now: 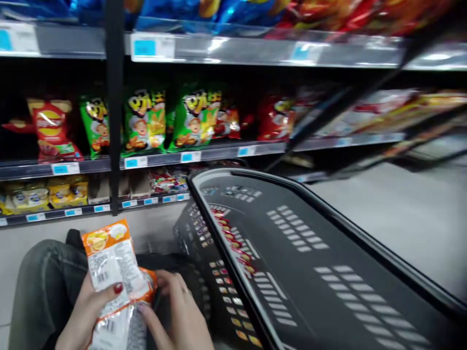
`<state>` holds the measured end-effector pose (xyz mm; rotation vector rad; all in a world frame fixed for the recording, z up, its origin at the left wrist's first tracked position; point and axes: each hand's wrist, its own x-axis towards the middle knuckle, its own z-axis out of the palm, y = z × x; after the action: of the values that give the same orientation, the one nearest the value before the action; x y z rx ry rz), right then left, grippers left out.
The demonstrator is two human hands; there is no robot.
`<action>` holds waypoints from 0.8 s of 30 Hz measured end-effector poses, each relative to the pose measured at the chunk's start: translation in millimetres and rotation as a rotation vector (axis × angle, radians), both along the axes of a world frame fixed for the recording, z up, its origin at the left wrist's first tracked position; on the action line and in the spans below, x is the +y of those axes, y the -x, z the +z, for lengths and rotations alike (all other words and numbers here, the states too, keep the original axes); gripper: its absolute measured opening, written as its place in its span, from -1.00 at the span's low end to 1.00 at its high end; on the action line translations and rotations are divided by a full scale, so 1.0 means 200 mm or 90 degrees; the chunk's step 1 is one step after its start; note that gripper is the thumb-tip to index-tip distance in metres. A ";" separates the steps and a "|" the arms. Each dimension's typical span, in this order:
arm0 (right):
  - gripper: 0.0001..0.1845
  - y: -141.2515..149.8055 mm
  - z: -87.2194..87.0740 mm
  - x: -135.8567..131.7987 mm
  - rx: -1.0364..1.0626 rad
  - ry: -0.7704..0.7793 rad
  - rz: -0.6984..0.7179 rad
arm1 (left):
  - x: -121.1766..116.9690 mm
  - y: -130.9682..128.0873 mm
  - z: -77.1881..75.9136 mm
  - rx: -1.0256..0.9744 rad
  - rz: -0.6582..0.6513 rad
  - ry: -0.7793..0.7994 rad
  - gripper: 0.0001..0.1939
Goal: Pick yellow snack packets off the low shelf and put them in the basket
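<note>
Head view shows my two hands near the bottom edge, at the left of the middle, and between them are the orange-and-white packets. My left hand grips them from the left side, and its thumb, with a dark red nail, presses flat on the printed surface. My right hand pinches them at the right: the thumb lies on the lower part, and the bent fingers touch the orange edge. The packets overlap, so I cannot tell exactly how many I hold. They are tilted, with the orange top end pointing away from me, and they are above my lap, beside my bent leg in jeans.

Just to the right of my right hand stands a large dark basket with a smooth rim and slotted walls. Along its inner wall, on the side nearest to me, runs a row of small red things, too blurred to name.

In front of me are the shelves. On the middle one stand green snack bags, with a red bag to their left. Blue bags lie on the shelf above, and yellow packs are on the lowest one. A black post crosses the shelves vertically. The right side is blurred.
</note>
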<state>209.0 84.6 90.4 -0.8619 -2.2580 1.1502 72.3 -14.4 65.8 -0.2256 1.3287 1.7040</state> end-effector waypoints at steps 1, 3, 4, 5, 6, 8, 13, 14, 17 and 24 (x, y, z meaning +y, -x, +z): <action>-0.71 0.09 -0.02 -0.01 -0.019 -0.004 0.012 | -0.01 0.00 0.02 0.009 0.009 -0.019 -0.09; -0.80 0.23 -0.03 -0.01 -0.071 -0.022 0.019 | -0.03 0.03 0.06 0.043 0.032 -0.050 -0.22; -0.83 0.28 -0.01 -0.01 -0.097 -0.032 0.024 | -0.05 0.05 0.07 0.063 0.041 -0.061 -0.28; -0.83 0.34 0.00 -0.01 -0.122 -0.035 0.035 | -0.07 0.07 0.07 0.084 0.047 -0.074 -0.31; -0.82 0.38 0.02 -0.01 -0.139 -0.019 0.060 | -0.09 0.09 0.07 0.099 0.047 -0.086 -0.32; -0.78 0.48 0.03 0.00 -0.139 0.069 0.131 | -0.13 0.14 0.06 0.098 0.038 -0.108 -0.30; -0.75 0.68 -0.10 -0.02 -0.029 0.232 0.158 | -0.21 0.22 0.00 -0.021 0.020 -0.167 -0.16; -0.73 0.70 -0.14 -0.03 0.009 0.244 0.132 | -0.22 0.24 -0.01 -0.046 0.009 -0.172 -0.14; -0.63 0.76 -0.22 -0.02 0.144 0.326 0.026 | -0.26 0.26 -0.07 -0.076 -0.011 -0.171 -0.17; -0.47 0.69 -0.18 0.08 0.295 0.550 -0.101 | -0.30 0.30 -0.19 -0.032 0.055 -0.041 -0.62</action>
<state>71.8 100.9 54.7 -0.9091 -1.2651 2.0306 12.9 -75.3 27.1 -0.2904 1.2408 1.7994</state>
